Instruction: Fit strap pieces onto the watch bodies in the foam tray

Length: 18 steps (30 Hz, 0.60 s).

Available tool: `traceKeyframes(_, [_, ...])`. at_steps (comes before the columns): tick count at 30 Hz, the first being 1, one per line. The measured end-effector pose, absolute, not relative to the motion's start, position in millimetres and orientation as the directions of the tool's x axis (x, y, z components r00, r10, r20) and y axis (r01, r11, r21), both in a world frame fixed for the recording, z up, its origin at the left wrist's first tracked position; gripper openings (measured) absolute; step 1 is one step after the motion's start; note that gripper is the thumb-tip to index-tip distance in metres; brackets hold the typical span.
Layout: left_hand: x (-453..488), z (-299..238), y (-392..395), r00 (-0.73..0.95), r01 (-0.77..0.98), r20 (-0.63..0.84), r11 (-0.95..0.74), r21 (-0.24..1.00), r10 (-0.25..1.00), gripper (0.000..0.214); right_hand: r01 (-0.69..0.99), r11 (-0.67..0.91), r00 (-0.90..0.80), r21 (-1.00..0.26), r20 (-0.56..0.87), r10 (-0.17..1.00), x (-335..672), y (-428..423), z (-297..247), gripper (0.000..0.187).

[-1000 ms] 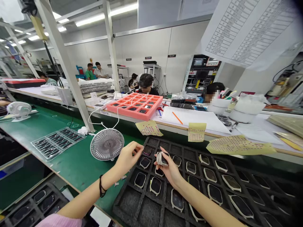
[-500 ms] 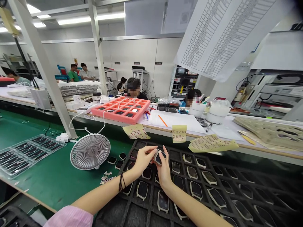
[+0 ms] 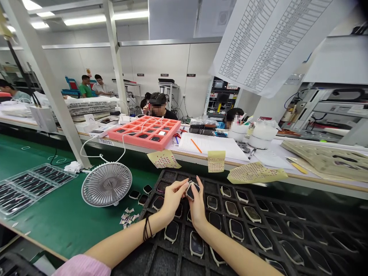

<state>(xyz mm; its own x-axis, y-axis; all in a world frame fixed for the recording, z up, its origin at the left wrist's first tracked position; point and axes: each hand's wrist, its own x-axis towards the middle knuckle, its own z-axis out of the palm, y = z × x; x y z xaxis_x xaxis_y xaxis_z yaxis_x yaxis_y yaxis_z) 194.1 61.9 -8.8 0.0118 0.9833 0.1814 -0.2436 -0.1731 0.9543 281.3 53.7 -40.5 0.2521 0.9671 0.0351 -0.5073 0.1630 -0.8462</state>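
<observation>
A smartwatch body (image 3: pixel 191 192) with a dark screen and pale frame is held up over the black foam tray (image 3: pixel 161 264). My right hand (image 3: pixel 198 209) is closed around it, thumb across the screen side and fingers behind. My left hand (image 3: pixel 173 197) pinches at its upper left edge, thumb and forefinger pressed together; whether a small piece sits between those fingertips I cannot tell. Below and around my hands, several more watch bodies (image 3: pixel 196 244) lie in the tray's compartments, screens up.
Left of the tray are a small round fan (image 3: pixel 107 184), several loose watch bodies (image 3: pixel 134 194) and a pile of small pale pieces (image 3: pixel 128 217) on the green mat (image 3: pixel 57 230). A pink foam tray (image 3: pixel 138 143) sits on the raised shelf ahead; people work beyond it.
The camera view has shifted slightly. Both hands stay at the same watch body, which is turned a little between the fingers. A person across the shelf has raised their head and a hand.
</observation>
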Motion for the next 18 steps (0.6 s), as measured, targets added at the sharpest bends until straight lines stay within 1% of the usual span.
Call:
traceKeyframes(3, [198,-11,56,-0.005,-0.208,0.216,-0.212,0.955,0.976,0.036,-0.464,0.194,0.285,-0.864,0.062,0.956,283,54,-42,0.065])
traceKeyframes(6, [200,-13,51,0.015,-0.189,0.211,-0.205,0.960,0.977,0.042,-0.445,0.226,0.308,-0.867,0.089,0.947,285,54,-41,0.065])
traceKeyframes(10, [198,-13,51,0.135,-0.222,0.102,-0.070,0.972,0.985,0.064,-0.398,0.255,0.337,-0.881,0.118,0.934,285,52,-39,0.062])
traceKeyframes(12, [197,-11,50,0.171,-0.234,0.066,-0.025,0.972,0.983,0.071,-0.370,0.268,0.344,-0.890,0.136,0.929,284,51,-40,0.060])
traceKeyframes(15, [194,-9,47,0.175,-0.224,0.095,-0.054,0.973,0.980,0.069,-0.349,0.275,0.342,-0.896,0.152,0.927,284,51,-41,0.059])
traceKeyframes(18, [190,-8,47,0.278,-0.223,0.102,-0.039,0.974,0.955,0.067,-0.316,0.281,0.358,-0.906,0.161,0.920,285,54,-43,0.059])
